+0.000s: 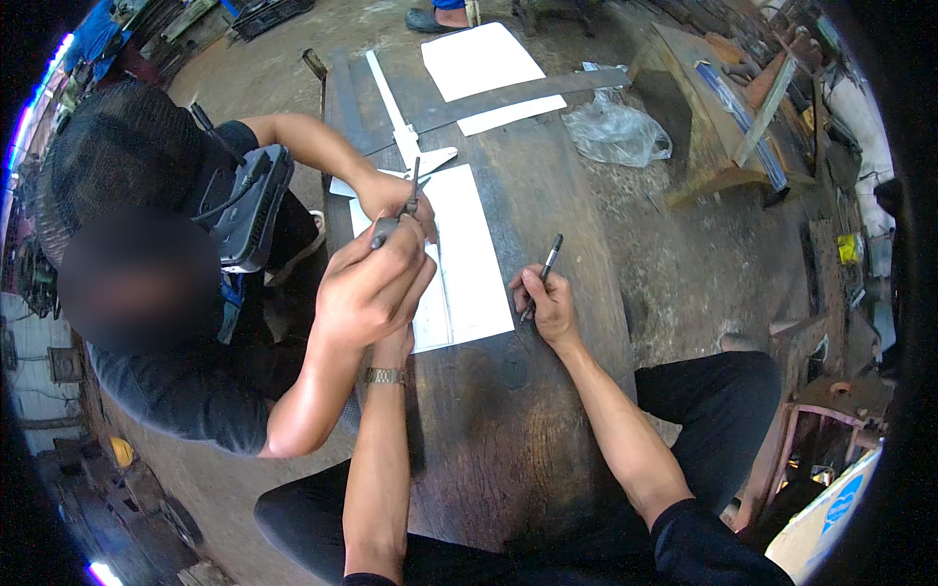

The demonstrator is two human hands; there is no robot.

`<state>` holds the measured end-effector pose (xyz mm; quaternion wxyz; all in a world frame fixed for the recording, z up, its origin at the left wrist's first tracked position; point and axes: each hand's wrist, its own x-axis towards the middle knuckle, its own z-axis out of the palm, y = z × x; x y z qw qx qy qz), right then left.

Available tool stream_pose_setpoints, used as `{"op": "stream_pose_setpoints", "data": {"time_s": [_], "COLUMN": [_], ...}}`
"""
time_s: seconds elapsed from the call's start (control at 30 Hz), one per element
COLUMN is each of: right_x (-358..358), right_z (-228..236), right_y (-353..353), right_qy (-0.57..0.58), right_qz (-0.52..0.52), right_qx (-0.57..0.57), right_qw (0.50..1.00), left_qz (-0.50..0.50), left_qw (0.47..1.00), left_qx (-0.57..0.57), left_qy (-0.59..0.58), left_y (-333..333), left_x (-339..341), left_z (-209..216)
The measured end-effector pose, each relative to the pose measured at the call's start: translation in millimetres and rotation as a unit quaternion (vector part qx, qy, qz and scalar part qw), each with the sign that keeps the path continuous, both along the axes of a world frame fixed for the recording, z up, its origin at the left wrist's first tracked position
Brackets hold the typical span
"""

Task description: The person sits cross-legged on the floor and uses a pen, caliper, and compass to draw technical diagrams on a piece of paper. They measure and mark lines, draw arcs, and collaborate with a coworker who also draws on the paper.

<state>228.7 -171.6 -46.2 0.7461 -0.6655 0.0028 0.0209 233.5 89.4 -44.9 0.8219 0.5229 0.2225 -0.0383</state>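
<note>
1. Two hands of yours are resting on the desk point(508, 430): your right hand point(547, 305) is gripping a pen point(543, 273) at the edge of the white sheet point(474, 264).
2. Your left hand point(394, 344) is lying mostly hidden under a co-worker's hand point(369, 283); you cannot tell its grip.
3. That co-worker's hand is holding a dark tool point(399, 217) over the sheet, near a white ruler point(396, 112).
</note>
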Motion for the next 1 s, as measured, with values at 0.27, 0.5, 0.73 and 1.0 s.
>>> {"op": "stream_pose_setpoints", "data": {"time_s": [0.27,0.5,0.73,1.0], "right_x": [0.0,-0.2,1.2,1.0], "right_z": [-0.7,-0.1,-0.7,-0.4], "right_y": [-0.2,0.4,-0.4,1.3], "right_qy": [0.014,0.008,-0.016,-0.013], "right_qz": [0.002,-0.001,-0.002,-0.003], "right_qx": [-0.001,0.018,0.001,0.016], "right_qw": [1.0,1.0,1.0,1.0], "left_qz": [0.019,0.029,0.016,0.03], "left_qw": [1.0,0.997,0.998,0.997], "left_qx": [-0.015,-0.07,-0.056,-0.071], "left_qy": [-0.003,-0.019,0.0,-0.018], "left_y": [5.1,-4.9,-9.0,-9.3], "left_x": [7.1,6.8,5.8,5.5], "left_z": [-15.9,-9.0,5.1,2.4]}}
